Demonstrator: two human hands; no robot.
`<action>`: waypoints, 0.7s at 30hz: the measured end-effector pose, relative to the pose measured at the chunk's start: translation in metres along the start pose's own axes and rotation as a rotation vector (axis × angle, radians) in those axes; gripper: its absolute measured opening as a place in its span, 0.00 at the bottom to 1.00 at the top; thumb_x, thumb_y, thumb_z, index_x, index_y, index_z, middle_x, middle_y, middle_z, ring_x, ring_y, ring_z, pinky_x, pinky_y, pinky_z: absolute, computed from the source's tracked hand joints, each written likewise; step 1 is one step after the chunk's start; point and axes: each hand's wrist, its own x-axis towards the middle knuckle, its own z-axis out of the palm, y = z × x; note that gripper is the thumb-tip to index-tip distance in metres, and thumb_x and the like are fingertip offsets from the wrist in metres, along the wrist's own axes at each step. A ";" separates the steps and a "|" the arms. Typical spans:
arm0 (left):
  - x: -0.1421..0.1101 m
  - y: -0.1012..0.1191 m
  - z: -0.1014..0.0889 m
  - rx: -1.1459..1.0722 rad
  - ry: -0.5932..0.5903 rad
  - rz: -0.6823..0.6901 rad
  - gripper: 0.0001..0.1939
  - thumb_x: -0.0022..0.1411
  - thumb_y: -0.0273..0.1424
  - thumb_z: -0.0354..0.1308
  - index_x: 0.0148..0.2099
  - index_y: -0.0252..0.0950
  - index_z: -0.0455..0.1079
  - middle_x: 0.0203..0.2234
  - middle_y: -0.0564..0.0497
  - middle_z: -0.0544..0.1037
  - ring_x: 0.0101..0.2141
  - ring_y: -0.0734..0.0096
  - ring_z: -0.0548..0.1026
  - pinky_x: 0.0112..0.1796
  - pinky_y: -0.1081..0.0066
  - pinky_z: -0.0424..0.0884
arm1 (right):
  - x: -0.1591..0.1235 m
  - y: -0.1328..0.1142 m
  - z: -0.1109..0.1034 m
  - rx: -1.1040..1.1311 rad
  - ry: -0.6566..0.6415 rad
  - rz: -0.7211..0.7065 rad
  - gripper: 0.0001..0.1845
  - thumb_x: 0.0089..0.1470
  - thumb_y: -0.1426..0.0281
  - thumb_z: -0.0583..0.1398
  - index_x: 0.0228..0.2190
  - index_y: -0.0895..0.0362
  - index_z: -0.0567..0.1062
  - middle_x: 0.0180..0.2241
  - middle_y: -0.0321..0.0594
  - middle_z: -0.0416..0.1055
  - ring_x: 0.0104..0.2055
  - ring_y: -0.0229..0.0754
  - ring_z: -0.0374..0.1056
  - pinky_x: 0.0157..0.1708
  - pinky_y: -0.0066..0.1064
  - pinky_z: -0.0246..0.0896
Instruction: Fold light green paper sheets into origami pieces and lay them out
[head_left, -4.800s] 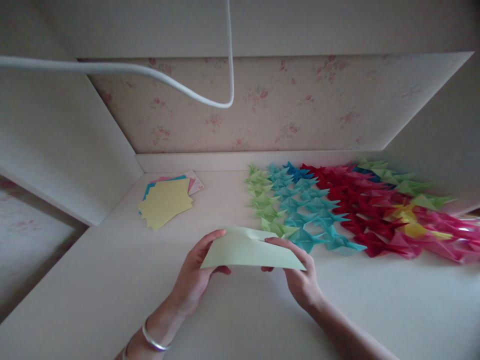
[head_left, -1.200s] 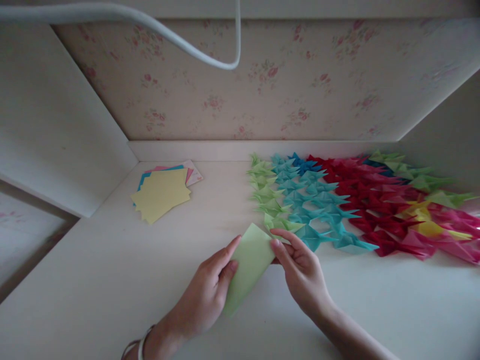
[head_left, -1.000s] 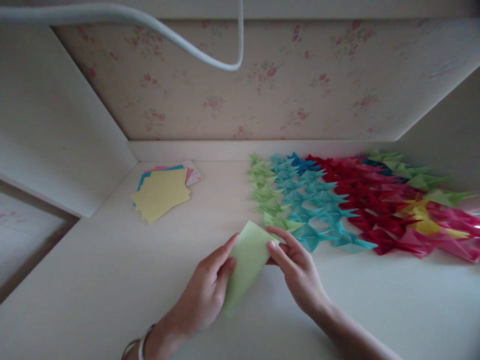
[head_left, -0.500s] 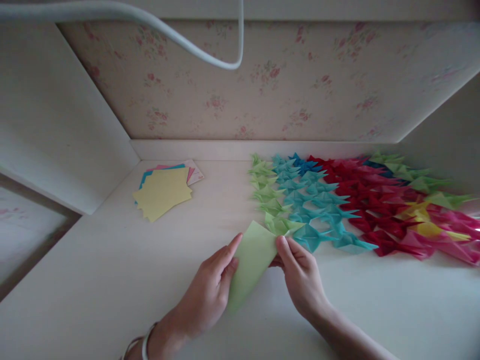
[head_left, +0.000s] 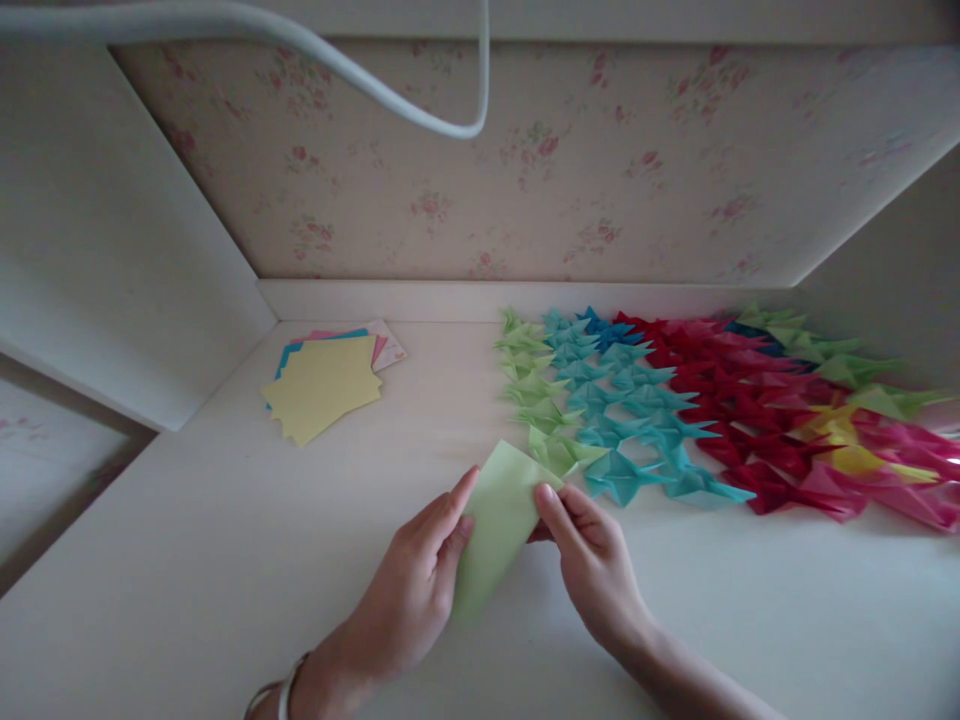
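Note:
A light green sheet of origami paper [head_left: 496,525], a slanted oblong in shape, is held between my two hands above the white desk. My left hand [head_left: 421,575] grips its left long edge, thumb on top and the other fingers partly behind. On the right edge, near the upper corner, my right hand [head_left: 585,545] pinches the paper between thumb and fingers; the fingertips underneath are mostly hidden. Just beyond the sheet's top corner lies a light green folded paper crane [head_left: 559,450].
Rows of folded cranes in teal [head_left: 622,475], red [head_left: 765,450], pink, blue, green and yellow cover the right side of the desk [head_left: 225,560]. A fanned stack of coloured paper [head_left: 326,385], yellow on top, lies at the back left. A white cable [head_left: 375,85] hangs overhead.
My right hand has slid slightly left and down along the paper's right edge, leaving the upper right corner exposed. My left hand has stayed nearly in place.

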 end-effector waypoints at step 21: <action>-0.003 -0.001 0.000 0.109 0.019 0.081 0.23 0.73 0.30 0.46 0.68 0.35 0.60 0.61 0.44 0.72 0.60 0.65 0.70 0.57 0.71 0.68 | 0.007 -0.001 -0.008 -0.048 0.061 -0.014 0.28 0.58 0.49 0.60 0.20 0.59 0.73 0.21 0.36 0.68 0.26 0.38 0.64 0.28 0.28 0.61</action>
